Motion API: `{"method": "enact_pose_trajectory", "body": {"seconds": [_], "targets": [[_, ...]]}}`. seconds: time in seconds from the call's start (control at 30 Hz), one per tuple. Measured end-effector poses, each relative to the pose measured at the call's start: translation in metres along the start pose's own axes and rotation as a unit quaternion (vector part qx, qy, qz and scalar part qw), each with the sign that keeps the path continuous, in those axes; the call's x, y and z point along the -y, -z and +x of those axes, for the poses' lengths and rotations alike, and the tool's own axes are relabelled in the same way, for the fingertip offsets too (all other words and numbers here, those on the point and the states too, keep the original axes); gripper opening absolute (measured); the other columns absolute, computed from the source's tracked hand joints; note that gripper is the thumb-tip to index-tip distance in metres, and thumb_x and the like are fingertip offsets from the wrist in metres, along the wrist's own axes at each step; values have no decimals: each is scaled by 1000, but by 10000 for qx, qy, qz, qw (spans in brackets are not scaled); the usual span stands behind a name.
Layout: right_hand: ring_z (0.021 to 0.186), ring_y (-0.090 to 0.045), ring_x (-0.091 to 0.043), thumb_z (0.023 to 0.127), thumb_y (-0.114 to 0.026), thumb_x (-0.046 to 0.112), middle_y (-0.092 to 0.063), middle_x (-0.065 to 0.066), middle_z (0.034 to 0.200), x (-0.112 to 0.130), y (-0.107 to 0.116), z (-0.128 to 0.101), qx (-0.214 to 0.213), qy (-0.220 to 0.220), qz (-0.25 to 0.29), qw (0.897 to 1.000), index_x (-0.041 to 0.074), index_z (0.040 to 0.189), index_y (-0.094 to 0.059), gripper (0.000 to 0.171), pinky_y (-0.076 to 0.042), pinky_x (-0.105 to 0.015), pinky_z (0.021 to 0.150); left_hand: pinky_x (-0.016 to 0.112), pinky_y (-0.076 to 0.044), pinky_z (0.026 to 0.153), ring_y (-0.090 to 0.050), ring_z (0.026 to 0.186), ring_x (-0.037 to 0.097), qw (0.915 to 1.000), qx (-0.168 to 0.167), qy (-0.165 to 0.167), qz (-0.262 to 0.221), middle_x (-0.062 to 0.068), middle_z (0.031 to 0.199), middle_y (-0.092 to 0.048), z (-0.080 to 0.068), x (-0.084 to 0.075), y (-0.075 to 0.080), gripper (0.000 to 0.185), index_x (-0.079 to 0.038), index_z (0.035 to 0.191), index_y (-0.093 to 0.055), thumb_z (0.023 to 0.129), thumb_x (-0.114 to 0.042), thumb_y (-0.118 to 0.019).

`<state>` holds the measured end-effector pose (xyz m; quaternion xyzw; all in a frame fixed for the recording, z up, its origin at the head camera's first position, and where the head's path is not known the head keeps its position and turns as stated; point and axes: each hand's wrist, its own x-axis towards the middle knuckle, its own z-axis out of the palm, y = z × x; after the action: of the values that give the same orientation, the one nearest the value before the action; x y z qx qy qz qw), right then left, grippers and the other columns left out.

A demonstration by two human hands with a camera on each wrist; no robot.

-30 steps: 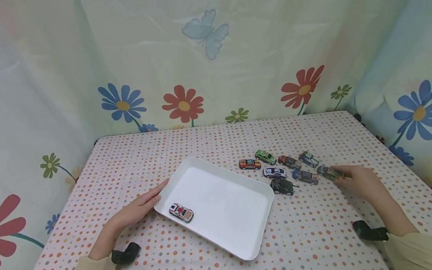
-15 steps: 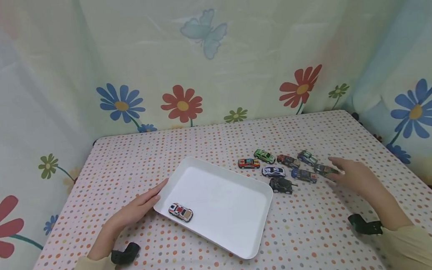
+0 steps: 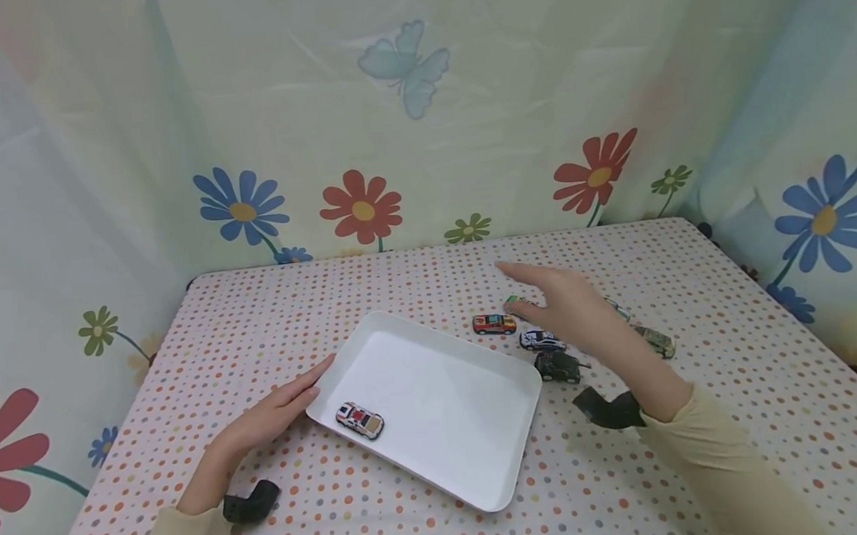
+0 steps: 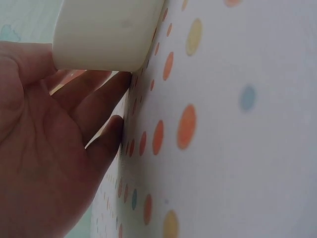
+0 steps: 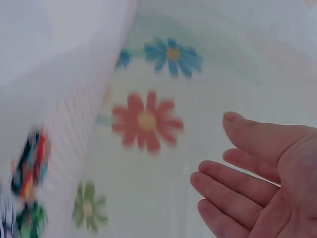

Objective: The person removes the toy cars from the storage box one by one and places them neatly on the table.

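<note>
My left hand [image 3: 274, 411] touches the left corner of a white rectangular tray [image 3: 444, 490], its fingers fairly straight. In the left wrist view the tray's corner [image 4: 106, 37] meets the thumb and fingers of that hand [image 4: 54, 129]. One white and red toy car [image 3: 360, 420] sits inside the tray. My right hand [image 3: 569, 303] is above the toy cars with thumb and fingers spread, holding nothing. Around it are a red and yellow toy car [image 3: 494, 324], a white one [image 3: 541, 341] and a camouflage one [image 3: 656, 341]; others are partly or wholly hidden by the hand.
A black toy tank [image 3: 558, 367] stands by the tray's right rim. The table's dotted cloth [image 3: 357, 521] spreads on every side. Behind rises a curtain [image 3: 267, 88] printed with flowers and a butterfly.
My right hand let go of the camouflage car at the right end of the group, then moved left and up over the other cars. The left hand and tray stayed put.
</note>
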<state>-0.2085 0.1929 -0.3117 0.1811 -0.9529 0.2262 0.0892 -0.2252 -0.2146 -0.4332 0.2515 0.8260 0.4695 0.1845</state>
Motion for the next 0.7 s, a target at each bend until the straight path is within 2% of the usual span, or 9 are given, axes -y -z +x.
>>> {"method": "enact_pose_trajectory", "body": {"seconds": [0.07,0.17,0.27,0.5,0.6,0.7], "targets": [[111,-56,-30,86,-71,15,-52,-14,131,21,-16,10,57,429,26,9991,4,136,-49,56,-50,-41,85,50,-13,109,-11,139,25,10000,-5,-22,0,3,153,-16,0,1,0,49,-22,150,-23,103,-26,-37],[108,-58,-25,86,-70,18,-55,-11,128,48,-42,23,420,871,20,9953,7,134,-52,53,-51,-34,82,49,-13,109,-11,139,25,10000,-18,-39,6,3,153,-16,0,1,0,49,-21,150,-23,103,-25,-37],[112,-55,-22,87,-70,21,-57,-8,127,69,-68,31,886,1123,-97,9897,8,133,-53,51,-48,-32,88,49,-13,109,-12,138,25,10000,-2,-71,0,3,153,-17,1,0,0,49,-19,150,-23,103,-24,-37],[103,-59,-13,90,-65,29,-62,-3,118,98,-119,36,1974,1442,-347,9690,11,133,-54,48,-49,-27,80,52,-13,108,-11,138,29,9997,92,-180,-96,8,153,-16,1,1,0,49,-17,150,-23,104,-24,-36],[102,-58,-10,90,-65,31,-63,0,116,106,-133,34,2248,1432,-487,9626,12,135,-53,50,-49,-27,80,52,-13,108,-12,138,29,9997,70,-210,-79,8,153,-16,0,1,1,49,-18,150,-23,104,-25,-35],[89,-59,-6,89,-66,33,-66,3,103,112,-141,31,2366,1449,-695,9582,12,136,-51,54,-49,-24,70,53,-14,108,-12,138,29,9998,84,-179,-55,7,153,-16,1,0,1,49,-20,150,-23,104,-26,-35]]}}
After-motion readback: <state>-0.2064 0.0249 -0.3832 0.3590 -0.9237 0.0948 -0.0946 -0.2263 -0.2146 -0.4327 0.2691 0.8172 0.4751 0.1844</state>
